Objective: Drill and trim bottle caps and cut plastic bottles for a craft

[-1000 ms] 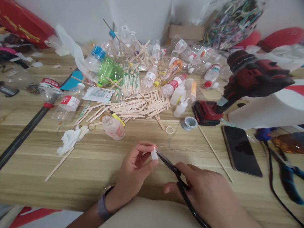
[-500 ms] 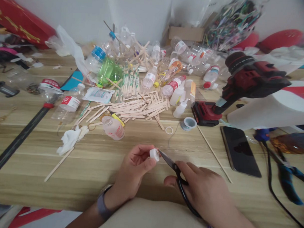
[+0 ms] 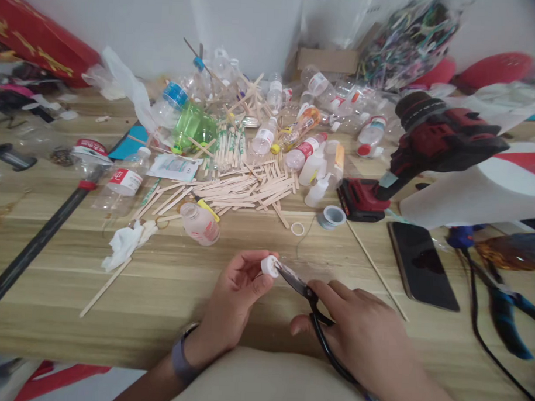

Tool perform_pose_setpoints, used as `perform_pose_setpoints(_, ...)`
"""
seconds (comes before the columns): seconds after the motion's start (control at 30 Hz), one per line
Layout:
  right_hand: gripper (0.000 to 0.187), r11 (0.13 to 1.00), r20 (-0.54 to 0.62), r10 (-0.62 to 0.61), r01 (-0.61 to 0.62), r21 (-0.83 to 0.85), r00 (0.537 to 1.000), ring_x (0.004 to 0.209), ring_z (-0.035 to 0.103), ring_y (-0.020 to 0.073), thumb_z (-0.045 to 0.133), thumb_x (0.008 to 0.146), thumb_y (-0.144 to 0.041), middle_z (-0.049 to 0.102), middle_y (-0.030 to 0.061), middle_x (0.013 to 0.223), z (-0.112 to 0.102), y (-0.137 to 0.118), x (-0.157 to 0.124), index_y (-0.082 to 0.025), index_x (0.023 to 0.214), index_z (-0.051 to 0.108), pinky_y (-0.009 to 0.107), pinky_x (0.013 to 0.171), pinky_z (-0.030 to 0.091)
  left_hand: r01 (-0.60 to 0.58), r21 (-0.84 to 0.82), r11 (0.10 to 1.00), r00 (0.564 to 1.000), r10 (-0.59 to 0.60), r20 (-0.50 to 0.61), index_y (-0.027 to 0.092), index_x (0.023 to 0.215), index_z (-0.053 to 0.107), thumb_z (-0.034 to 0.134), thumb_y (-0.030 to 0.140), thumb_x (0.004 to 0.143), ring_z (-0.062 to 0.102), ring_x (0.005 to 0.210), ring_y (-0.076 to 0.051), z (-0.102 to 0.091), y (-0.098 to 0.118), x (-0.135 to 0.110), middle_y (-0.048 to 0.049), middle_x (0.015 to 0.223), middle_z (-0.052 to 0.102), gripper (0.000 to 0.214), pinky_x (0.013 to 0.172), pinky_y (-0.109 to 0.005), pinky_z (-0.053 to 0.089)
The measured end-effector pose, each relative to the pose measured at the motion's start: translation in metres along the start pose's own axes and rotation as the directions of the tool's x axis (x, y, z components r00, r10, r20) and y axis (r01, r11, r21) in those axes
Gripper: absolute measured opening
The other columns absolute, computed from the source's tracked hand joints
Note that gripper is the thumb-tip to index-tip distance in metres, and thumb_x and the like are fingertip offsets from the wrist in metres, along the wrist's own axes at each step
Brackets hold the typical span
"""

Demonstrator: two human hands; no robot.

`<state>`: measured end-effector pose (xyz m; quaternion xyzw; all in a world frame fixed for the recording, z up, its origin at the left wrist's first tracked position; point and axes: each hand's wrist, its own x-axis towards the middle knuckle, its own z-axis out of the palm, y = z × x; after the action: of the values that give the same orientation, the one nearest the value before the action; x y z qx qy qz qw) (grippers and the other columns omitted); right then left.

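Observation:
Between the thumb and fingers of my left hand (image 3: 238, 296) is a small white bottle cap (image 3: 269, 266), its hollow side turned to the right. My right hand (image 3: 355, 332) is wrapped round the black handles of a pair of scissors (image 3: 297, 281). The tips of the blades touch the cap at its open side; whether they cut into it I cannot tell. Beyond my left hand an uncapped, frosted small bottle (image 3: 199, 224) leans on the table. A white ring (image 3: 297, 228) lies past the cap, beside a spool of grey wire (image 3: 332, 217).
Wooden sticks (image 3: 241, 191) lie heaped mid-table, with plastic bottles (image 3: 264, 136) behind. On the right are a red-black cordless drill (image 3: 440, 142), a phone (image 3: 423, 265) and pliers (image 3: 506, 320). A dark rod (image 3: 38, 245) crosses the left side, near a crumpled tissue (image 3: 124, 247).
The cap has tilted and shifted slightly up and left in my left hand. The scissor tips have moved left with it, from beside its rim onto its open side.

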<state>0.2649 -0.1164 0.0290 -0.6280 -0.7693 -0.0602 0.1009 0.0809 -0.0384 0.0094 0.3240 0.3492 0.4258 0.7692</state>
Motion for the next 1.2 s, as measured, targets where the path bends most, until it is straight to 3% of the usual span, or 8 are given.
perform_pose_setpoints(0.33,0.046,0.997,-0.021,-0.005,0.004,-0.082,1.0,0.045,0.061,0.0197,0.036,0.097,-0.061,0.062,-0.0029,0.059,-0.004,-0.004,0.003,-0.024,0.083,0.06,0.033,0.049,0.027,-0.106,0.111,0.988,0.994,0.106,0.002,0.022,0.092,0.07,0.082,0.021,0.071,0.066,0.099,-0.016,-0.002,-0.003,0.0,-0.0026,0.108,0.074,0.024,0.09,-0.031,0.049)
perform_pose_setpoints(0.6,0.054,0.997,-0.096,-0.037,0.031,-0.067,0.995,0.042,0.058,0.0181,0.025,0.101,-0.057,0.061,-0.0028,0.054,-0.002,-0.006,0.005,-0.023,0.076,0.06,0.033,0.048,0.029,0.072,-0.033,0.997,0.996,-0.073,-0.043,0.02,0.092,0.073,0.088,0.029,0.064,0.068,0.09,-0.014,0.0,-0.001,0.001,-0.0028,0.095,0.076,0.034,0.085,-0.027,0.05)
perform_pose_setpoints(0.77,0.057,0.999,-0.147,-0.008,0.014,0.04,0.989,0.04,0.06,0.0179,0.026,0.097,-0.064,0.061,-0.0035,0.052,-0.003,-0.001,0.006,-0.023,0.076,0.059,0.031,0.044,0.033,0.097,-0.146,0.984,0.995,-0.091,0.045,0.02,0.098,0.072,0.086,0.028,0.067,0.069,0.083,-0.012,0.004,0.003,-0.001,-0.0015,0.091,0.076,0.035,0.083,-0.026,0.052)
perform_pose_setpoints(0.9,0.059,0.991,-0.117,0.06,-0.045,0.129,0.991,0.044,0.064,0.0178,0.031,0.091,-0.073,0.064,-0.0032,0.058,-0.003,0.005,0.004,-0.022,0.086,0.06,0.03,0.041,0.037,0.084,-0.184,0.979,0.996,-0.08,0.029,0.021,0.097,0.07,0.083,0.025,0.07,0.07,0.083,-0.012,0.007,0.008,-0.001,0.0004,0.09,0.075,0.03,0.083,-0.024,0.053)
perform_pose_setpoints(1.03,0.063,0.985,-0.05,0.064,-0.055,0.164,0.997,0.048,0.066,0.019,0.03,0.088,-0.077,0.065,-0.0009,0.063,-0.002,0.008,0.004,-0.022,0.091,0.06,0.029,0.042,0.04,0.186,-0.212,0.96,0.98,-0.197,-0.032,0.016,0.075,0.065,0.083,0.028,0.07,0.07,0.079,-0.012,0.008,0.011,0.002,-0.0017,0.082,0.073,0.022,0.078,-0.021,0.053)
perform_pose_setpoints(1.2,0.059,0.996,-0.008,0.017,-0.016,0.091,1.0,0.052,0.066,0.0221,0.03,0.091,-0.073,0.065,0.0015,0.066,-0.004,0.006,0.004,-0.023,0.09,0.062,0.032,0.047,0.041,0.261,-0.298,0.918,0.957,-0.287,-0.044,0.013,0.077,0.067,0.079,0.031,0.075,0.065,0.075,-0.011,0.006,0.009,0.004,-0.0049,0.084,0.072,0.022,0.073,-0.021,0.053)
